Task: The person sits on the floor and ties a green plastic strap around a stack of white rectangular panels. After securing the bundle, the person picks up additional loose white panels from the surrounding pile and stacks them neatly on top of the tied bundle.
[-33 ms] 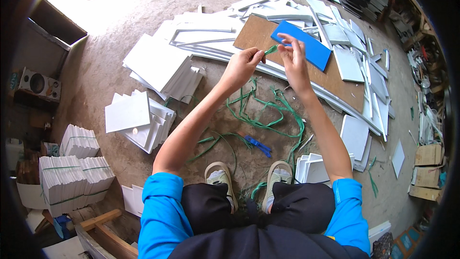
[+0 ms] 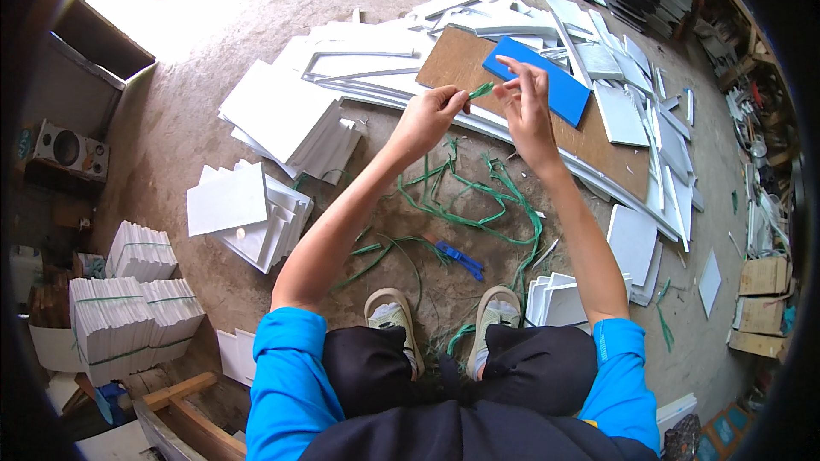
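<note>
My left hand (image 2: 434, 119) pinches the end of a bunch of green plastic twine (image 2: 482, 90) between thumb and fingers, out over the board pile. A frayed tuft sticks out to the right of the grip. Just beside that tuft is my right hand (image 2: 531, 119), raised with its fingers apart and holding nothing that I can see. Beneath my wrists, more loose twine (image 2: 538, 222) loops over the concrete floor. A blue tool (image 2: 461, 261) lies among the strands in front of my feet; its exact kind is unclear.
White boards (image 2: 278, 111) are stacked at the left, with a smaller stack (image 2: 226, 201) nearer me. Ahead lies a heap of white panels with a brown board (image 2: 453, 60) and a blue board (image 2: 555, 90). Tied white bundles (image 2: 111, 320) stand far left, near a wooden frame (image 2: 201, 418).
My right hand has shifted slightly right, away from the twine's tuft, and its fingers have moved. The left hand keeps its pinch on the twine, nearly still.
</note>
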Demonstrator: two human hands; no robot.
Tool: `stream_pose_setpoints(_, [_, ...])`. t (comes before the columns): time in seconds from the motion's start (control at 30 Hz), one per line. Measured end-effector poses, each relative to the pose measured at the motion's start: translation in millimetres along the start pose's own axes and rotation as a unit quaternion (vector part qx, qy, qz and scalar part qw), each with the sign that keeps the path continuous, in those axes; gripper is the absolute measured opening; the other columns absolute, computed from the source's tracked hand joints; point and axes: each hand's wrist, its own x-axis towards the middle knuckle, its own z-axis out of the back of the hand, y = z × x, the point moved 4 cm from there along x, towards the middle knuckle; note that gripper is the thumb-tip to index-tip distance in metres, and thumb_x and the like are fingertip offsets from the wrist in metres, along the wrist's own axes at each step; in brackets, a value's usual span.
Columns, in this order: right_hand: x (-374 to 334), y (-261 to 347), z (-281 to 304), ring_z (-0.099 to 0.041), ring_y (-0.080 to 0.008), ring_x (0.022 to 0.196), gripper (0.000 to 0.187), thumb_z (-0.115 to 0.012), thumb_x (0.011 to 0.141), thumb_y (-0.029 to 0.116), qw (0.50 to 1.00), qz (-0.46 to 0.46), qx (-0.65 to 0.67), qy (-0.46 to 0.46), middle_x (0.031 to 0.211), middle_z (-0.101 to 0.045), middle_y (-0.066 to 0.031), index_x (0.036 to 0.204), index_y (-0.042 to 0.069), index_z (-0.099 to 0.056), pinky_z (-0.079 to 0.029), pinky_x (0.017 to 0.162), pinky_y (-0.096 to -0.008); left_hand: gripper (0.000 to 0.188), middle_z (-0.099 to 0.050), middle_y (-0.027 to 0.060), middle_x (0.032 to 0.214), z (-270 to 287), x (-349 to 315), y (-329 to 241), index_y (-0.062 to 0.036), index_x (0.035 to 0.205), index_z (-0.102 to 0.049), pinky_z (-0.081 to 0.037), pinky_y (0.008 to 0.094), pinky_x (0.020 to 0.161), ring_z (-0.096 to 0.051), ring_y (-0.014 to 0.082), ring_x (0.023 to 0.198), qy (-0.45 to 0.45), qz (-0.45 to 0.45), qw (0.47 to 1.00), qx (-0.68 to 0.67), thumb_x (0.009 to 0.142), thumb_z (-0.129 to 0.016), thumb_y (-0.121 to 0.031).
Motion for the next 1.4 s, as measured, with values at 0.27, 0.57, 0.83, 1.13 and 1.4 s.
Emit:
stream_pose_setpoints(0.27, [-9.2,-0.9,-6.5,-0.055,-0.0224,0.075,0.021,-0.058,0.079,0.021,0.946,0.149,-0.214,0.19,0.091,-0.049,-0.006,0.097,0.01,-0.053,-0.045,0.067,-0.0358,0.03,-0.054,0.0054,0.067,1.2,1.2,8.3,-0.0006,0.079,-0.059,-0.039,0.0259,0.064,-0.046,0.0106,0.066,0.122,0.021,0.991,0.051,0.086,-0.047,-0.028])
stream_pose_setpoints(0.57, [-2.8,-8.1,1.4,-0.06,-0.0253,0.064,0.012,-0.049,0.085,0.018,0.947,0.133,-0.241,0.167,0.068,-0.056,-0.0084,0.081,0.007,-0.051,-0.049,0.058,-0.0368,0.029,-0.057,0.0081,0.064,-4.2,0.9,22.2,0.001,0.081,-0.06,-0.041,0.0262,0.061,-0.05,0.0111,0.061,0.039,-0.006,0.999,-0.025,0.087,-0.048,-0.024])
stream_pose_setpoints(0.83, [-30.6,-14.9,-25.6,-0.058,-0.0342,0.065,0.015,-0.047,0.085,0.011,0.974,0.085,-0.159,0.133,0.07,-0.057,-0.0193,0.078,-0.001,-0.05,-0.045,0.054,-0.0409,0.02,-0.057,0.0111,0.079,-25.9,-3.6,8.2,0.0014,0.09,-0.061,-0.042,0.0263,0.063,-0.054,0.0162,0.068,-0.039,-0.042,0.991,-0.122,0.086,-0.049,-0.014])
stream_pose_setpoints(1.13, [-43.1,-20.1,-37.1,-0.054,-0.0405,0.072,0.018,-0.043,0.086,0.011,0.971,0.026,-0.07,0.225,0.074,-0.055,-0.0254,0.086,-0.005,-0.049,-0.043,0.059,-0.0426,0.024,-0.052,0.0156,0.088,-29.4,-17.1,10.3,-0.0003,0.099,-0.059,-0.041,0.0345,0.078,-0.051,0.028,0.085,-0.06,-0.139,0.978,0.141,0.076,-0.051,0.0])
stream_pose_setpoints(1.4, [-37.2,-34.2,-24.1,-0.055,-0.0399,0.069,0.023,-0.043,0.085,0.017,0.96,-0.072,-0.024,0.27,0.07,-0.055,-0.0254,0.086,-0.004,-0.051,-0.043,0.059,-0.0426,0.025,-0.049,0.0124,0.088,-41.6,-19.4,5.4,0.0038,0.092,-0.055,-0.042,0.035,0.08,-0.048,0.0259,0.088,-0.039,-0.311,0.893,0.322,0.067,-0.056,0.002])
